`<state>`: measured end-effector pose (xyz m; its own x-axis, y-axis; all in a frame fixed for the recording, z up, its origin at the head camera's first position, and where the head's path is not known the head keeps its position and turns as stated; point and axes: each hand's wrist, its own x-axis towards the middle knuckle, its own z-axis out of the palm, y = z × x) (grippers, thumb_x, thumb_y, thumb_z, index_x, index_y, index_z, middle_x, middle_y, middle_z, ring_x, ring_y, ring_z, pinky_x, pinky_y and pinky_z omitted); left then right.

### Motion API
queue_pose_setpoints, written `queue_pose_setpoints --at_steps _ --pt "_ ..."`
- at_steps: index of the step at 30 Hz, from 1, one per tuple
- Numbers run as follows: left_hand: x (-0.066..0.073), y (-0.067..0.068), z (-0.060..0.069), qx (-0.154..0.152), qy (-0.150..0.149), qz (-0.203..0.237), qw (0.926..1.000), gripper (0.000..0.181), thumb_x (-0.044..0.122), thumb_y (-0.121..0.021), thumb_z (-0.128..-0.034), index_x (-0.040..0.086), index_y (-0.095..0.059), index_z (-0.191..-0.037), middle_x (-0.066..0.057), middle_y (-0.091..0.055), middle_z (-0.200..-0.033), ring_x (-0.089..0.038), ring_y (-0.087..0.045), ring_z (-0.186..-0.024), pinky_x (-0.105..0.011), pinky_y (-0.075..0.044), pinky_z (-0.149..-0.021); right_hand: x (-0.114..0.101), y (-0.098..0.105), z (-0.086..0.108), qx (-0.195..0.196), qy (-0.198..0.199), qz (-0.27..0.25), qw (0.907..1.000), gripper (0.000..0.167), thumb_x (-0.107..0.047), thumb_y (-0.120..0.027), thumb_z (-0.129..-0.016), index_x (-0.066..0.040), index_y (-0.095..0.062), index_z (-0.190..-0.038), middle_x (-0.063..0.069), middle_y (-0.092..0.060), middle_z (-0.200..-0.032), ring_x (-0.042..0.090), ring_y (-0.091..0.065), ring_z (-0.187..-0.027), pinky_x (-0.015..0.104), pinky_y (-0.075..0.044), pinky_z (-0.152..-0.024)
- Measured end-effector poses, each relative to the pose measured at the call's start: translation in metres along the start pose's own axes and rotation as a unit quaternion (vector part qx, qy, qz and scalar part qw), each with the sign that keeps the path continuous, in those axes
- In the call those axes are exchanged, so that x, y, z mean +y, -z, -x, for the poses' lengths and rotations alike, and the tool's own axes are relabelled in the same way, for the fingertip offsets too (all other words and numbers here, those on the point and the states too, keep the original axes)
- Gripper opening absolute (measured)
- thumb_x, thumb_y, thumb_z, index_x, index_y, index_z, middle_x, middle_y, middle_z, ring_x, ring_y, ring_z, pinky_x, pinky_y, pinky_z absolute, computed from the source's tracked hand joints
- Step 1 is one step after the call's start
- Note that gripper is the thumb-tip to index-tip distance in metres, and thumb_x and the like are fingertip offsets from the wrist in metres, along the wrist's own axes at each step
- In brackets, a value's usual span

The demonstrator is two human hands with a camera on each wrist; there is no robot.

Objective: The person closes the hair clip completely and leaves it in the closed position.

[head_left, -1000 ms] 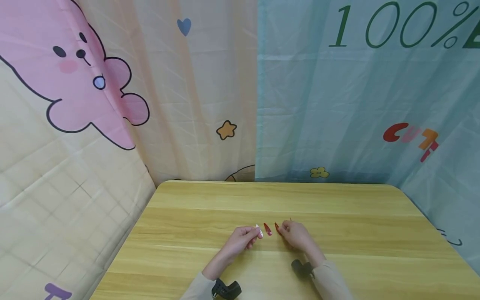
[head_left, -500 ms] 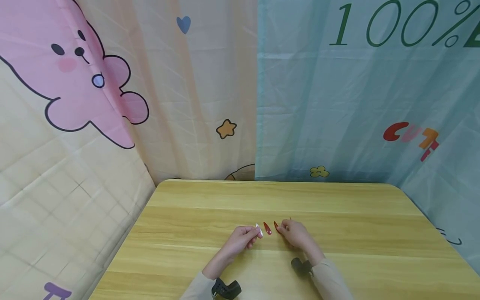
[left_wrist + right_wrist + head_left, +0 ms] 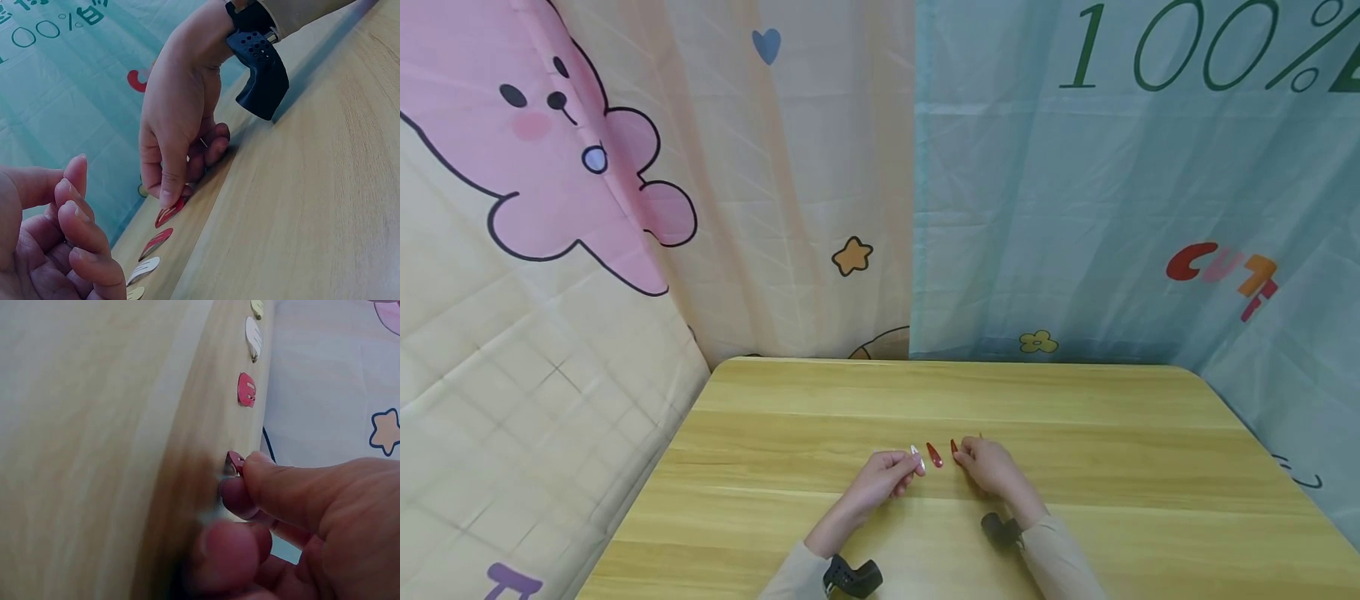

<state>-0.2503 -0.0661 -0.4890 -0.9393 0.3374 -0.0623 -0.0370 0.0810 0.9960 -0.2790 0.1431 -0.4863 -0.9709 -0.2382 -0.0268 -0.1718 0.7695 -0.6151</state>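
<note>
Snap hair clips lie in a row on the wooden table. My right hand pinches a dark red hair clip between thumb and finger, low at the tabletop. Left of it lies another red hair clip, with a white hair clip beyond. A pale yellow hair clip at the row's end shows in both wrist views; in the head view my left hand covers its place. Loosely curled, the left hand holds nothing in the left wrist view.
The wooden table reaches back to a cream curtain and a blue curtain. Black wrist cameras sit on both wrists. A thin reddish tip shows behind the right hand.
The dark red hair clip in my right fingers has turned slightly more upright and shifted a little away from the other red one. The left hand stays put. The head view has tilted slightly.
</note>
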Motion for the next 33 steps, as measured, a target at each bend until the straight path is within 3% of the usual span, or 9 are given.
queue_pose_setpoints --at_steps 8,27,33 --pt "0.0007 0.0006 0.0001 0.001 0.001 -0.001 1.0000 0.035 0.025 -0.052 -0.0988 -0.007 -0.065 -0.091 0.003 -0.048 -0.065 -0.008 -0.041 -0.055 -0.020 -0.032 -0.052 -0.0009 0.0003 -0.0030 -0.002 0.007 0.021 0.9997 0.020 -0.016 -0.057 -0.096 -0.011 -0.052 -0.077 0.001 -0.044 -0.062 0.016 -0.044 -0.056 0.030 -0.036 -0.052" --pt "0.0009 0.0014 -0.0004 0.000 0.000 0.001 1.0000 0.036 0.024 -0.052 -0.0989 -0.009 -0.064 -0.091 0.004 -0.048 -0.065 -0.007 -0.041 -0.054 -0.020 -0.032 -0.050 -0.0015 0.0004 -0.0047 -0.006 -0.023 0.019 0.9995 0.022 -0.018 -0.056 -0.096 -0.010 -0.052 -0.077 0.002 -0.046 -0.062 0.016 -0.045 -0.053 0.028 -0.037 -0.050" --pt "0.0038 0.0009 0.0013 0.001 -0.004 0.002 1.0000 0.036 0.023 -0.052 -0.0990 -0.010 -0.063 -0.092 0.004 -0.048 -0.065 -0.008 -0.040 -0.054 -0.020 -0.031 -0.050 0.0000 -0.0003 -0.0027 0.004 -0.010 0.007 0.9999 0.023 -0.017 -0.057 -0.096 -0.009 -0.052 -0.075 0.002 -0.046 -0.060 0.014 -0.045 -0.048 0.027 -0.037 -0.046"
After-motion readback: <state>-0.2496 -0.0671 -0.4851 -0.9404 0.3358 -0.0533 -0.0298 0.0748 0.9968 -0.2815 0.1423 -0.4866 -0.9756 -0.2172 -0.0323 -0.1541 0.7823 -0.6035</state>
